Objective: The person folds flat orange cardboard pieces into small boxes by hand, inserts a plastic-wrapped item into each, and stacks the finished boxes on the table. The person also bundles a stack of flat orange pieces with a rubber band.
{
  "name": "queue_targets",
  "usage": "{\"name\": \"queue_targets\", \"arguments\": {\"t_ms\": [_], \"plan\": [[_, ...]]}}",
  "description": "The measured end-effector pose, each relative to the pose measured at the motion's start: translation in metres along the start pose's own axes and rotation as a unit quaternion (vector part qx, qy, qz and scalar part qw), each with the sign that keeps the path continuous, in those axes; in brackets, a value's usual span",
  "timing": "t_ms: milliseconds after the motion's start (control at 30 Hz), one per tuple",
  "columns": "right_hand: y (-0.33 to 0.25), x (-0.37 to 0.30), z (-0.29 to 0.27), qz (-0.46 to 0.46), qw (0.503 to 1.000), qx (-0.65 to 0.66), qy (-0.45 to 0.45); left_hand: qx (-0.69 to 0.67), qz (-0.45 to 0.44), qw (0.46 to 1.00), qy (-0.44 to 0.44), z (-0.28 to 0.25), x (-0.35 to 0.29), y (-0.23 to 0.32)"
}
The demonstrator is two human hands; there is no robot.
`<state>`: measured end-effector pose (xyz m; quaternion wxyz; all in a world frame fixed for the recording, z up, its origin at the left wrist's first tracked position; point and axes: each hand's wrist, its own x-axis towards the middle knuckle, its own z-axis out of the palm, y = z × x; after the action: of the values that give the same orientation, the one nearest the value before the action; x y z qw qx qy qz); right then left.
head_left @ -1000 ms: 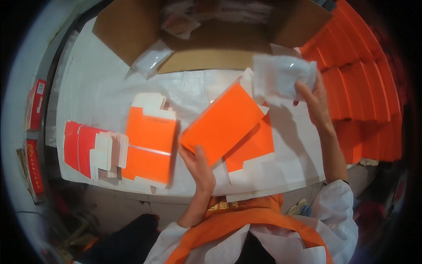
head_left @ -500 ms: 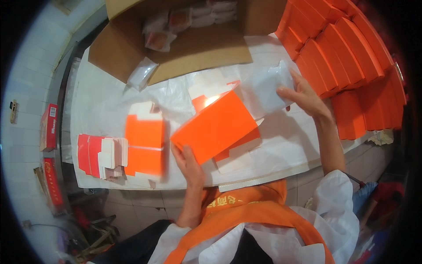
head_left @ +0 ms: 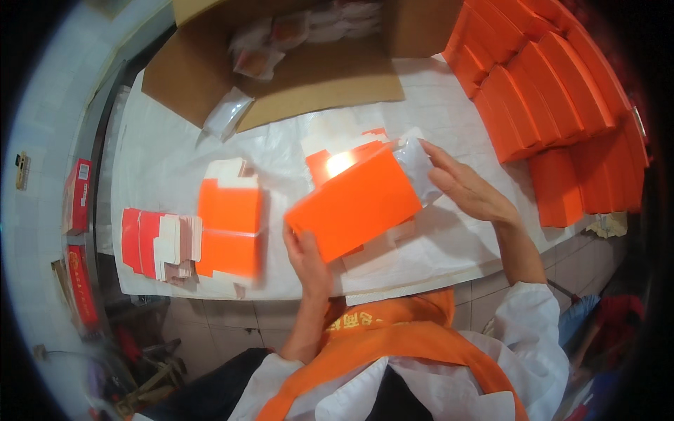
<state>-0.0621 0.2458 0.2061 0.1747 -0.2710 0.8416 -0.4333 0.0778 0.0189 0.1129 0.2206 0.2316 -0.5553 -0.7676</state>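
Observation:
My left hand (head_left: 309, 265) grips the lower left end of an orange carton (head_left: 358, 203), holding it tilted above the table. At the carton's right end, my right hand (head_left: 474, 188) has thumb and fingers on a clear plastic packet (head_left: 418, 167). Part of the packet shows outside the carton; the rest is hidden inside it. What the packet contains cannot be made out. Flat orange-and-white carton blanks (head_left: 326, 151) lie beneath and behind the held carton.
An open cardboard box (head_left: 330, 88) with several wrapped packets (head_left: 258, 62) stands at the back. One clear packet (head_left: 228, 116) lies by its flap. Orange cartons (head_left: 554, 91) are stacked at right. Orange blanks (head_left: 228, 224) and red-and-white blanks (head_left: 144, 242) lie at left on the white-covered table (head_left: 484, 242).
My right hand has moved left and slightly down, taking the packet into the carton's right end. The carton in my left hand has shifted slightly right.

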Motion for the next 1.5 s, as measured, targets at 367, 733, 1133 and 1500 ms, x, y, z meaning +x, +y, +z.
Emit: {"name": "queue_targets", "arguments": {"t_ms": [367,733,1133,1500], "plan": [[-0.008,-0.019,0.042,-0.056,0.968,0.218,0.115,-0.149,-0.052,0.987,-0.017,0.014,-0.015,-0.006],[0.003,-0.052,0.060,-0.018,0.964,0.263,-0.020,-0.029,-0.062,0.977,-0.203,-0.032,-0.080,-0.003],[0.022,-0.096,0.129,-0.161,0.964,0.166,0.129,0.193,-0.012,0.921,-0.339,-0.028,-0.050,0.010],[0.009,-0.094,0.152,-0.077,0.888,0.429,0.148,0.034,0.111,0.962,-0.247,-0.004,-0.065,0.003]]}}
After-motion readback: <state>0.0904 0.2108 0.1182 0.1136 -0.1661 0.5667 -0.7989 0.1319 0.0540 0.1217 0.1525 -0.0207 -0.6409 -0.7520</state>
